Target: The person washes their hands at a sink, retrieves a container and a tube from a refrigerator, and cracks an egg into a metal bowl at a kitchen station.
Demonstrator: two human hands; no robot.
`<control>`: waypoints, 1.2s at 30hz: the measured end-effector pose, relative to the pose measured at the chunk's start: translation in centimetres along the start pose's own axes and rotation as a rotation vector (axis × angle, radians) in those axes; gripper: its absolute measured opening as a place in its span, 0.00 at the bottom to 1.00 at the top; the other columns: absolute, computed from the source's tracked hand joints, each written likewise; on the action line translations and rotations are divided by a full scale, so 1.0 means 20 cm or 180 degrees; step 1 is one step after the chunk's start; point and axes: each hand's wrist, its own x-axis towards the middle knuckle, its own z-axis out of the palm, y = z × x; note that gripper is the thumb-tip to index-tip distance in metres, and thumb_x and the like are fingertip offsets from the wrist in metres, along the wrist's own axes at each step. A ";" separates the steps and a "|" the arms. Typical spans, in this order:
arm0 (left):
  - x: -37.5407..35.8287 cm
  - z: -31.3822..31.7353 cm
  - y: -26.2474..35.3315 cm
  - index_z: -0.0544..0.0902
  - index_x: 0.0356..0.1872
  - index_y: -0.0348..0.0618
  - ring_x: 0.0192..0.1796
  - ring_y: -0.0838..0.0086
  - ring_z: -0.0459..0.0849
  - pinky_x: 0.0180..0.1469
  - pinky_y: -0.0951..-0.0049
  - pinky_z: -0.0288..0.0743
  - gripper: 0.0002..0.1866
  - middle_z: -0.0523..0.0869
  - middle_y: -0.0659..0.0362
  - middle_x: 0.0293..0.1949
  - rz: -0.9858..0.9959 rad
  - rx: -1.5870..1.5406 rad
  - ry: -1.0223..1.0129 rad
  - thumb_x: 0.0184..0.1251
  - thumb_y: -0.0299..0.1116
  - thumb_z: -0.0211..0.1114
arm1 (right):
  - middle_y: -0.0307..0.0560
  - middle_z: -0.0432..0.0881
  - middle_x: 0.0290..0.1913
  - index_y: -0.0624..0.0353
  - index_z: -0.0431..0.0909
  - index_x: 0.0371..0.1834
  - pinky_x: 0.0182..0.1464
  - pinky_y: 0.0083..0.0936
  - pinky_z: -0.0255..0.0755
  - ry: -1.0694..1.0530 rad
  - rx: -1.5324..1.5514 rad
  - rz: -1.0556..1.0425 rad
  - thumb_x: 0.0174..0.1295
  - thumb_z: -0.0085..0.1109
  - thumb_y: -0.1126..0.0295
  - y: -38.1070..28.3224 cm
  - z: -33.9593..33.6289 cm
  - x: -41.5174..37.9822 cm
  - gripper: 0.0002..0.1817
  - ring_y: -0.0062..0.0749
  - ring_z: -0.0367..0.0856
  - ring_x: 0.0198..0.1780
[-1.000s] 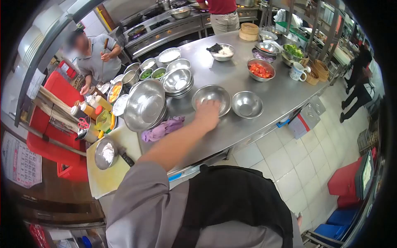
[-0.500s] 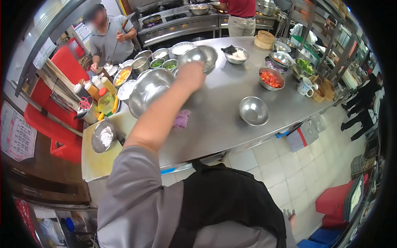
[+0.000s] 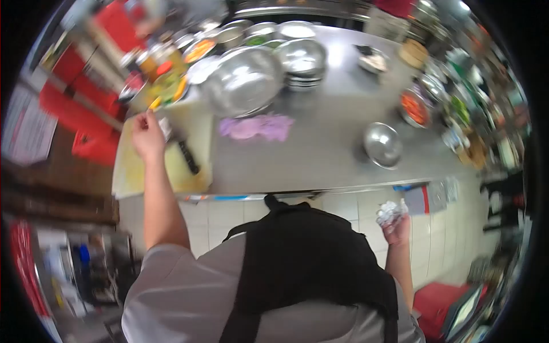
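Steel spans the room as a long counter (image 3: 320, 148), with a tiled floor (image 3: 340, 208) showing past its near edge. Over the board (image 3: 130, 177) at the counter's left end, the fingers of the left hand (image 3: 148, 137) look drawn close together, tips pointing away from the body; blur leaves it unclear whether they grip anything. White stuff (image 3: 165, 128) shows just beside them, partly hidden, and I cannot tell whether they touch it. At the right hand (image 3: 396, 228), pale, lumpy stuff (image 3: 391, 212) covers the fingers, out beyond the counter's edge; whether they hold it or are only coated with it, I cannot tell.

My reading is that the left hand is busy at the board while the right stands apart. From this pose, a move there calls for care around the knife (image 3: 187, 158), which lies on the board just right of the left wrist.

Farther out, the left forearm (image 3: 164, 206) runs almost straight back to the sleeve, and the right arm is low at the side, palm apparently upward. Beyond lie a purple cloth (image 3: 257, 127), a large bowl (image 3: 246, 83), stacked bowls (image 3: 302, 60) and, well to the right, a lone bowl (image 3: 383, 144).
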 end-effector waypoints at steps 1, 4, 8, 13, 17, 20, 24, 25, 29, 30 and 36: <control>0.00 -0.09 -0.07 0.81 0.37 0.36 0.31 0.68 0.81 0.40 0.68 0.75 0.19 0.84 0.56 0.28 0.0134 0.0612 0.0433 0.66 0.46 0.63 | 0.48 0.84 0.37 0.57 0.78 0.41 0.34 0.35 0.76 -0.0128 -0.0079 0.0073 0.68 0.49 0.45 -0.02 0.09 0.06 0.24 0.42 0.82 0.34; -0.01 -0.28 -0.31 0.78 0.44 0.34 0.33 0.60 0.82 0.45 0.63 0.76 0.24 0.84 0.50 0.28 0.0139 0.1967 0.1381 0.63 0.50 0.64 | 0.48 0.84 0.36 0.57 0.78 0.40 0.33 0.32 0.76 0.0044 -0.0625 0.0258 0.66 0.49 0.42 -0.08 0.27 0.21 0.26 0.40 0.82 0.33; 0.01 -0.44 -0.64 0.75 0.48 0.35 0.25 0.66 0.81 0.29 0.68 0.75 0.27 0.82 0.53 0.23 -0.0993 0.1613 0.0716 0.66 0.53 0.59 | 0.47 0.84 0.35 0.57 0.78 0.40 0.32 0.30 0.74 0.0593 -0.1047 0.0397 0.62 0.48 0.35 -0.10 0.56 0.25 0.31 0.39 0.82 0.31; 0.03 -0.42 -0.59 0.76 0.46 0.38 0.16 0.76 0.76 0.14 0.76 0.61 0.24 0.82 0.57 0.21 -0.3006 -0.0486 -0.1111 0.72 0.53 0.50 | 0.46 0.83 0.32 0.57 0.78 0.39 0.30 0.30 0.72 0.0570 -0.0985 0.0503 0.65 0.46 0.43 -0.10 0.64 0.37 0.26 0.37 0.81 0.30; 0.04 -0.37 -0.60 0.76 0.48 0.37 0.20 0.74 0.79 0.18 0.76 0.66 0.20 0.84 0.56 0.27 -0.3106 -0.0870 -0.1137 0.73 0.46 0.47 | 0.48 0.83 0.32 0.57 0.76 0.39 0.33 0.34 0.73 0.0466 -0.0816 0.0738 0.67 0.43 0.52 -0.12 0.51 0.48 0.19 0.40 0.82 0.30; 0.06 -0.35 -0.54 0.74 0.50 0.34 0.22 0.71 0.82 0.20 0.74 0.70 0.20 0.84 0.54 0.30 -0.2667 -0.0474 -0.0933 0.71 0.41 0.48 | 0.49 0.83 0.33 0.58 0.76 0.40 0.33 0.36 0.75 0.0646 -0.0830 0.0725 0.67 0.43 0.54 -0.12 0.45 0.47 0.18 0.41 0.83 0.30; 0.16 -0.29 -0.36 0.74 0.53 0.38 0.27 0.68 0.85 0.23 0.75 0.73 0.21 0.85 0.54 0.40 -0.2236 -0.0349 -0.0766 0.68 0.43 0.51 | 0.52 0.83 0.34 0.60 0.75 0.44 0.32 0.37 0.76 0.0816 -0.0867 0.0426 0.67 0.43 0.57 -0.15 0.41 0.22 0.18 0.43 0.84 0.31; 0.20 -0.26 -0.29 0.76 0.52 0.38 0.29 0.69 0.85 0.26 0.74 0.72 0.21 0.85 0.56 0.42 -0.2047 -0.0431 -0.1040 0.67 0.44 0.51 | 0.53 0.84 0.34 0.60 0.74 0.45 0.32 0.37 0.76 0.0860 -0.0882 0.0274 0.67 0.43 0.57 -0.17 0.35 0.15 0.18 0.43 0.84 0.31; 0.10 0.06 0.16 0.75 0.39 0.37 0.28 0.71 0.77 0.25 0.71 0.67 0.14 0.81 0.55 0.35 -0.1509 -0.1383 -0.1420 0.63 0.39 0.54 | 0.55 0.84 0.35 0.60 0.73 0.47 0.32 0.37 0.77 0.1164 -0.0471 0.0126 0.70 0.37 0.58 -0.22 -0.07 -0.05 0.19 0.44 0.85 0.31; 0.03 0.17 0.29 0.75 0.40 0.37 0.27 0.70 0.77 0.25 0.70 0.66 0.14 0.80 0.55 0.35 -0.1373 -0.1556 -0.1411 0.63 0.38 0.55 | 0.56 0.84 0.36 0.60 0.73 0.46 0.32 0.38 0.78 0.1254 -0.0347 0.0049 0.72 0.33 0.58 -0.24 -0.18 -0.11 0.20 0.44 0.85 0.31; -0.77 0.91 0.87 0.74 0.42 0.37 0.28 0.66 0.79 0.25 0.70 0.67 0.14 0.80 0.53 0.35 -0.1382 -0.2343 -0.2775 0.61 0.37 0.58 | 0.56 0.84 0.38 0.61 0.71 0.50 0.34 0.39 0.79 0.1596 0.0457 -0.0587 0.74 0.27 0.54 -0.23 -1.11 -0.26 0.25 0.45 0.86 0.34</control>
